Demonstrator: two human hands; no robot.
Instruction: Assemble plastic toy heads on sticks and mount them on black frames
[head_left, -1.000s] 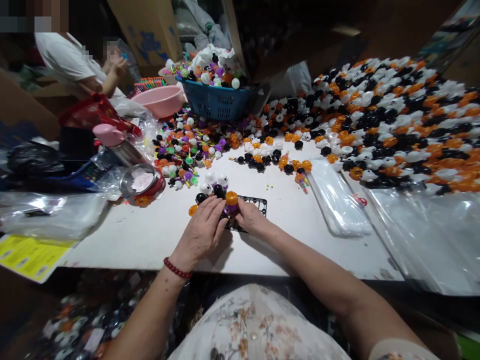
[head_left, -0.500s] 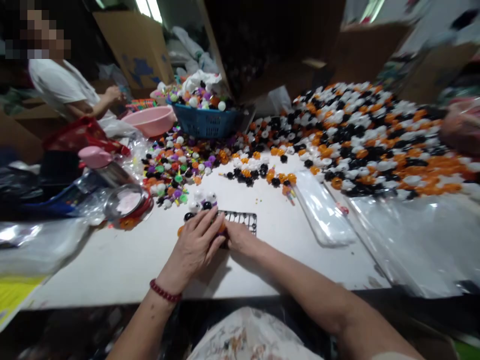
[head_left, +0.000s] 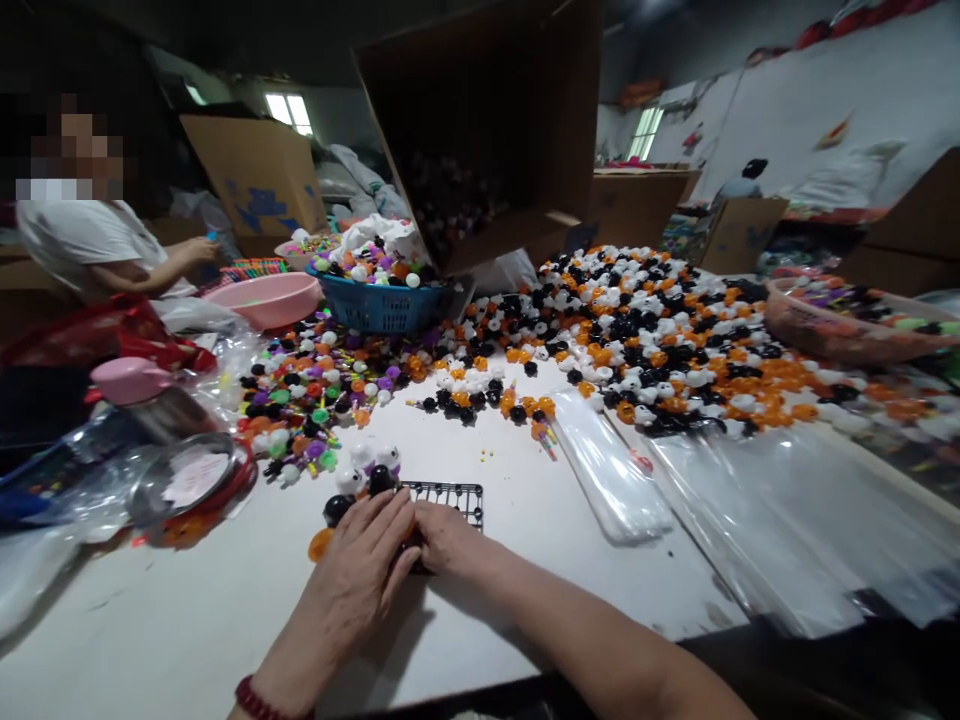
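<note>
Grid (head_left: 442, 487) partly beneath left hand (head_left: 349, 580) and right hand (head_left: 448, 540), grip open or closed impossible to tell

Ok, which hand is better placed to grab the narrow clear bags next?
Probably the right hand: it's nearer the narrow clear bags, while the left hand would have to reach past it.

Two hands (head_left: 351, 577) over black grid (head_left: 457, 497), pink-lidded flask (head_left: 154, 398)
</note>
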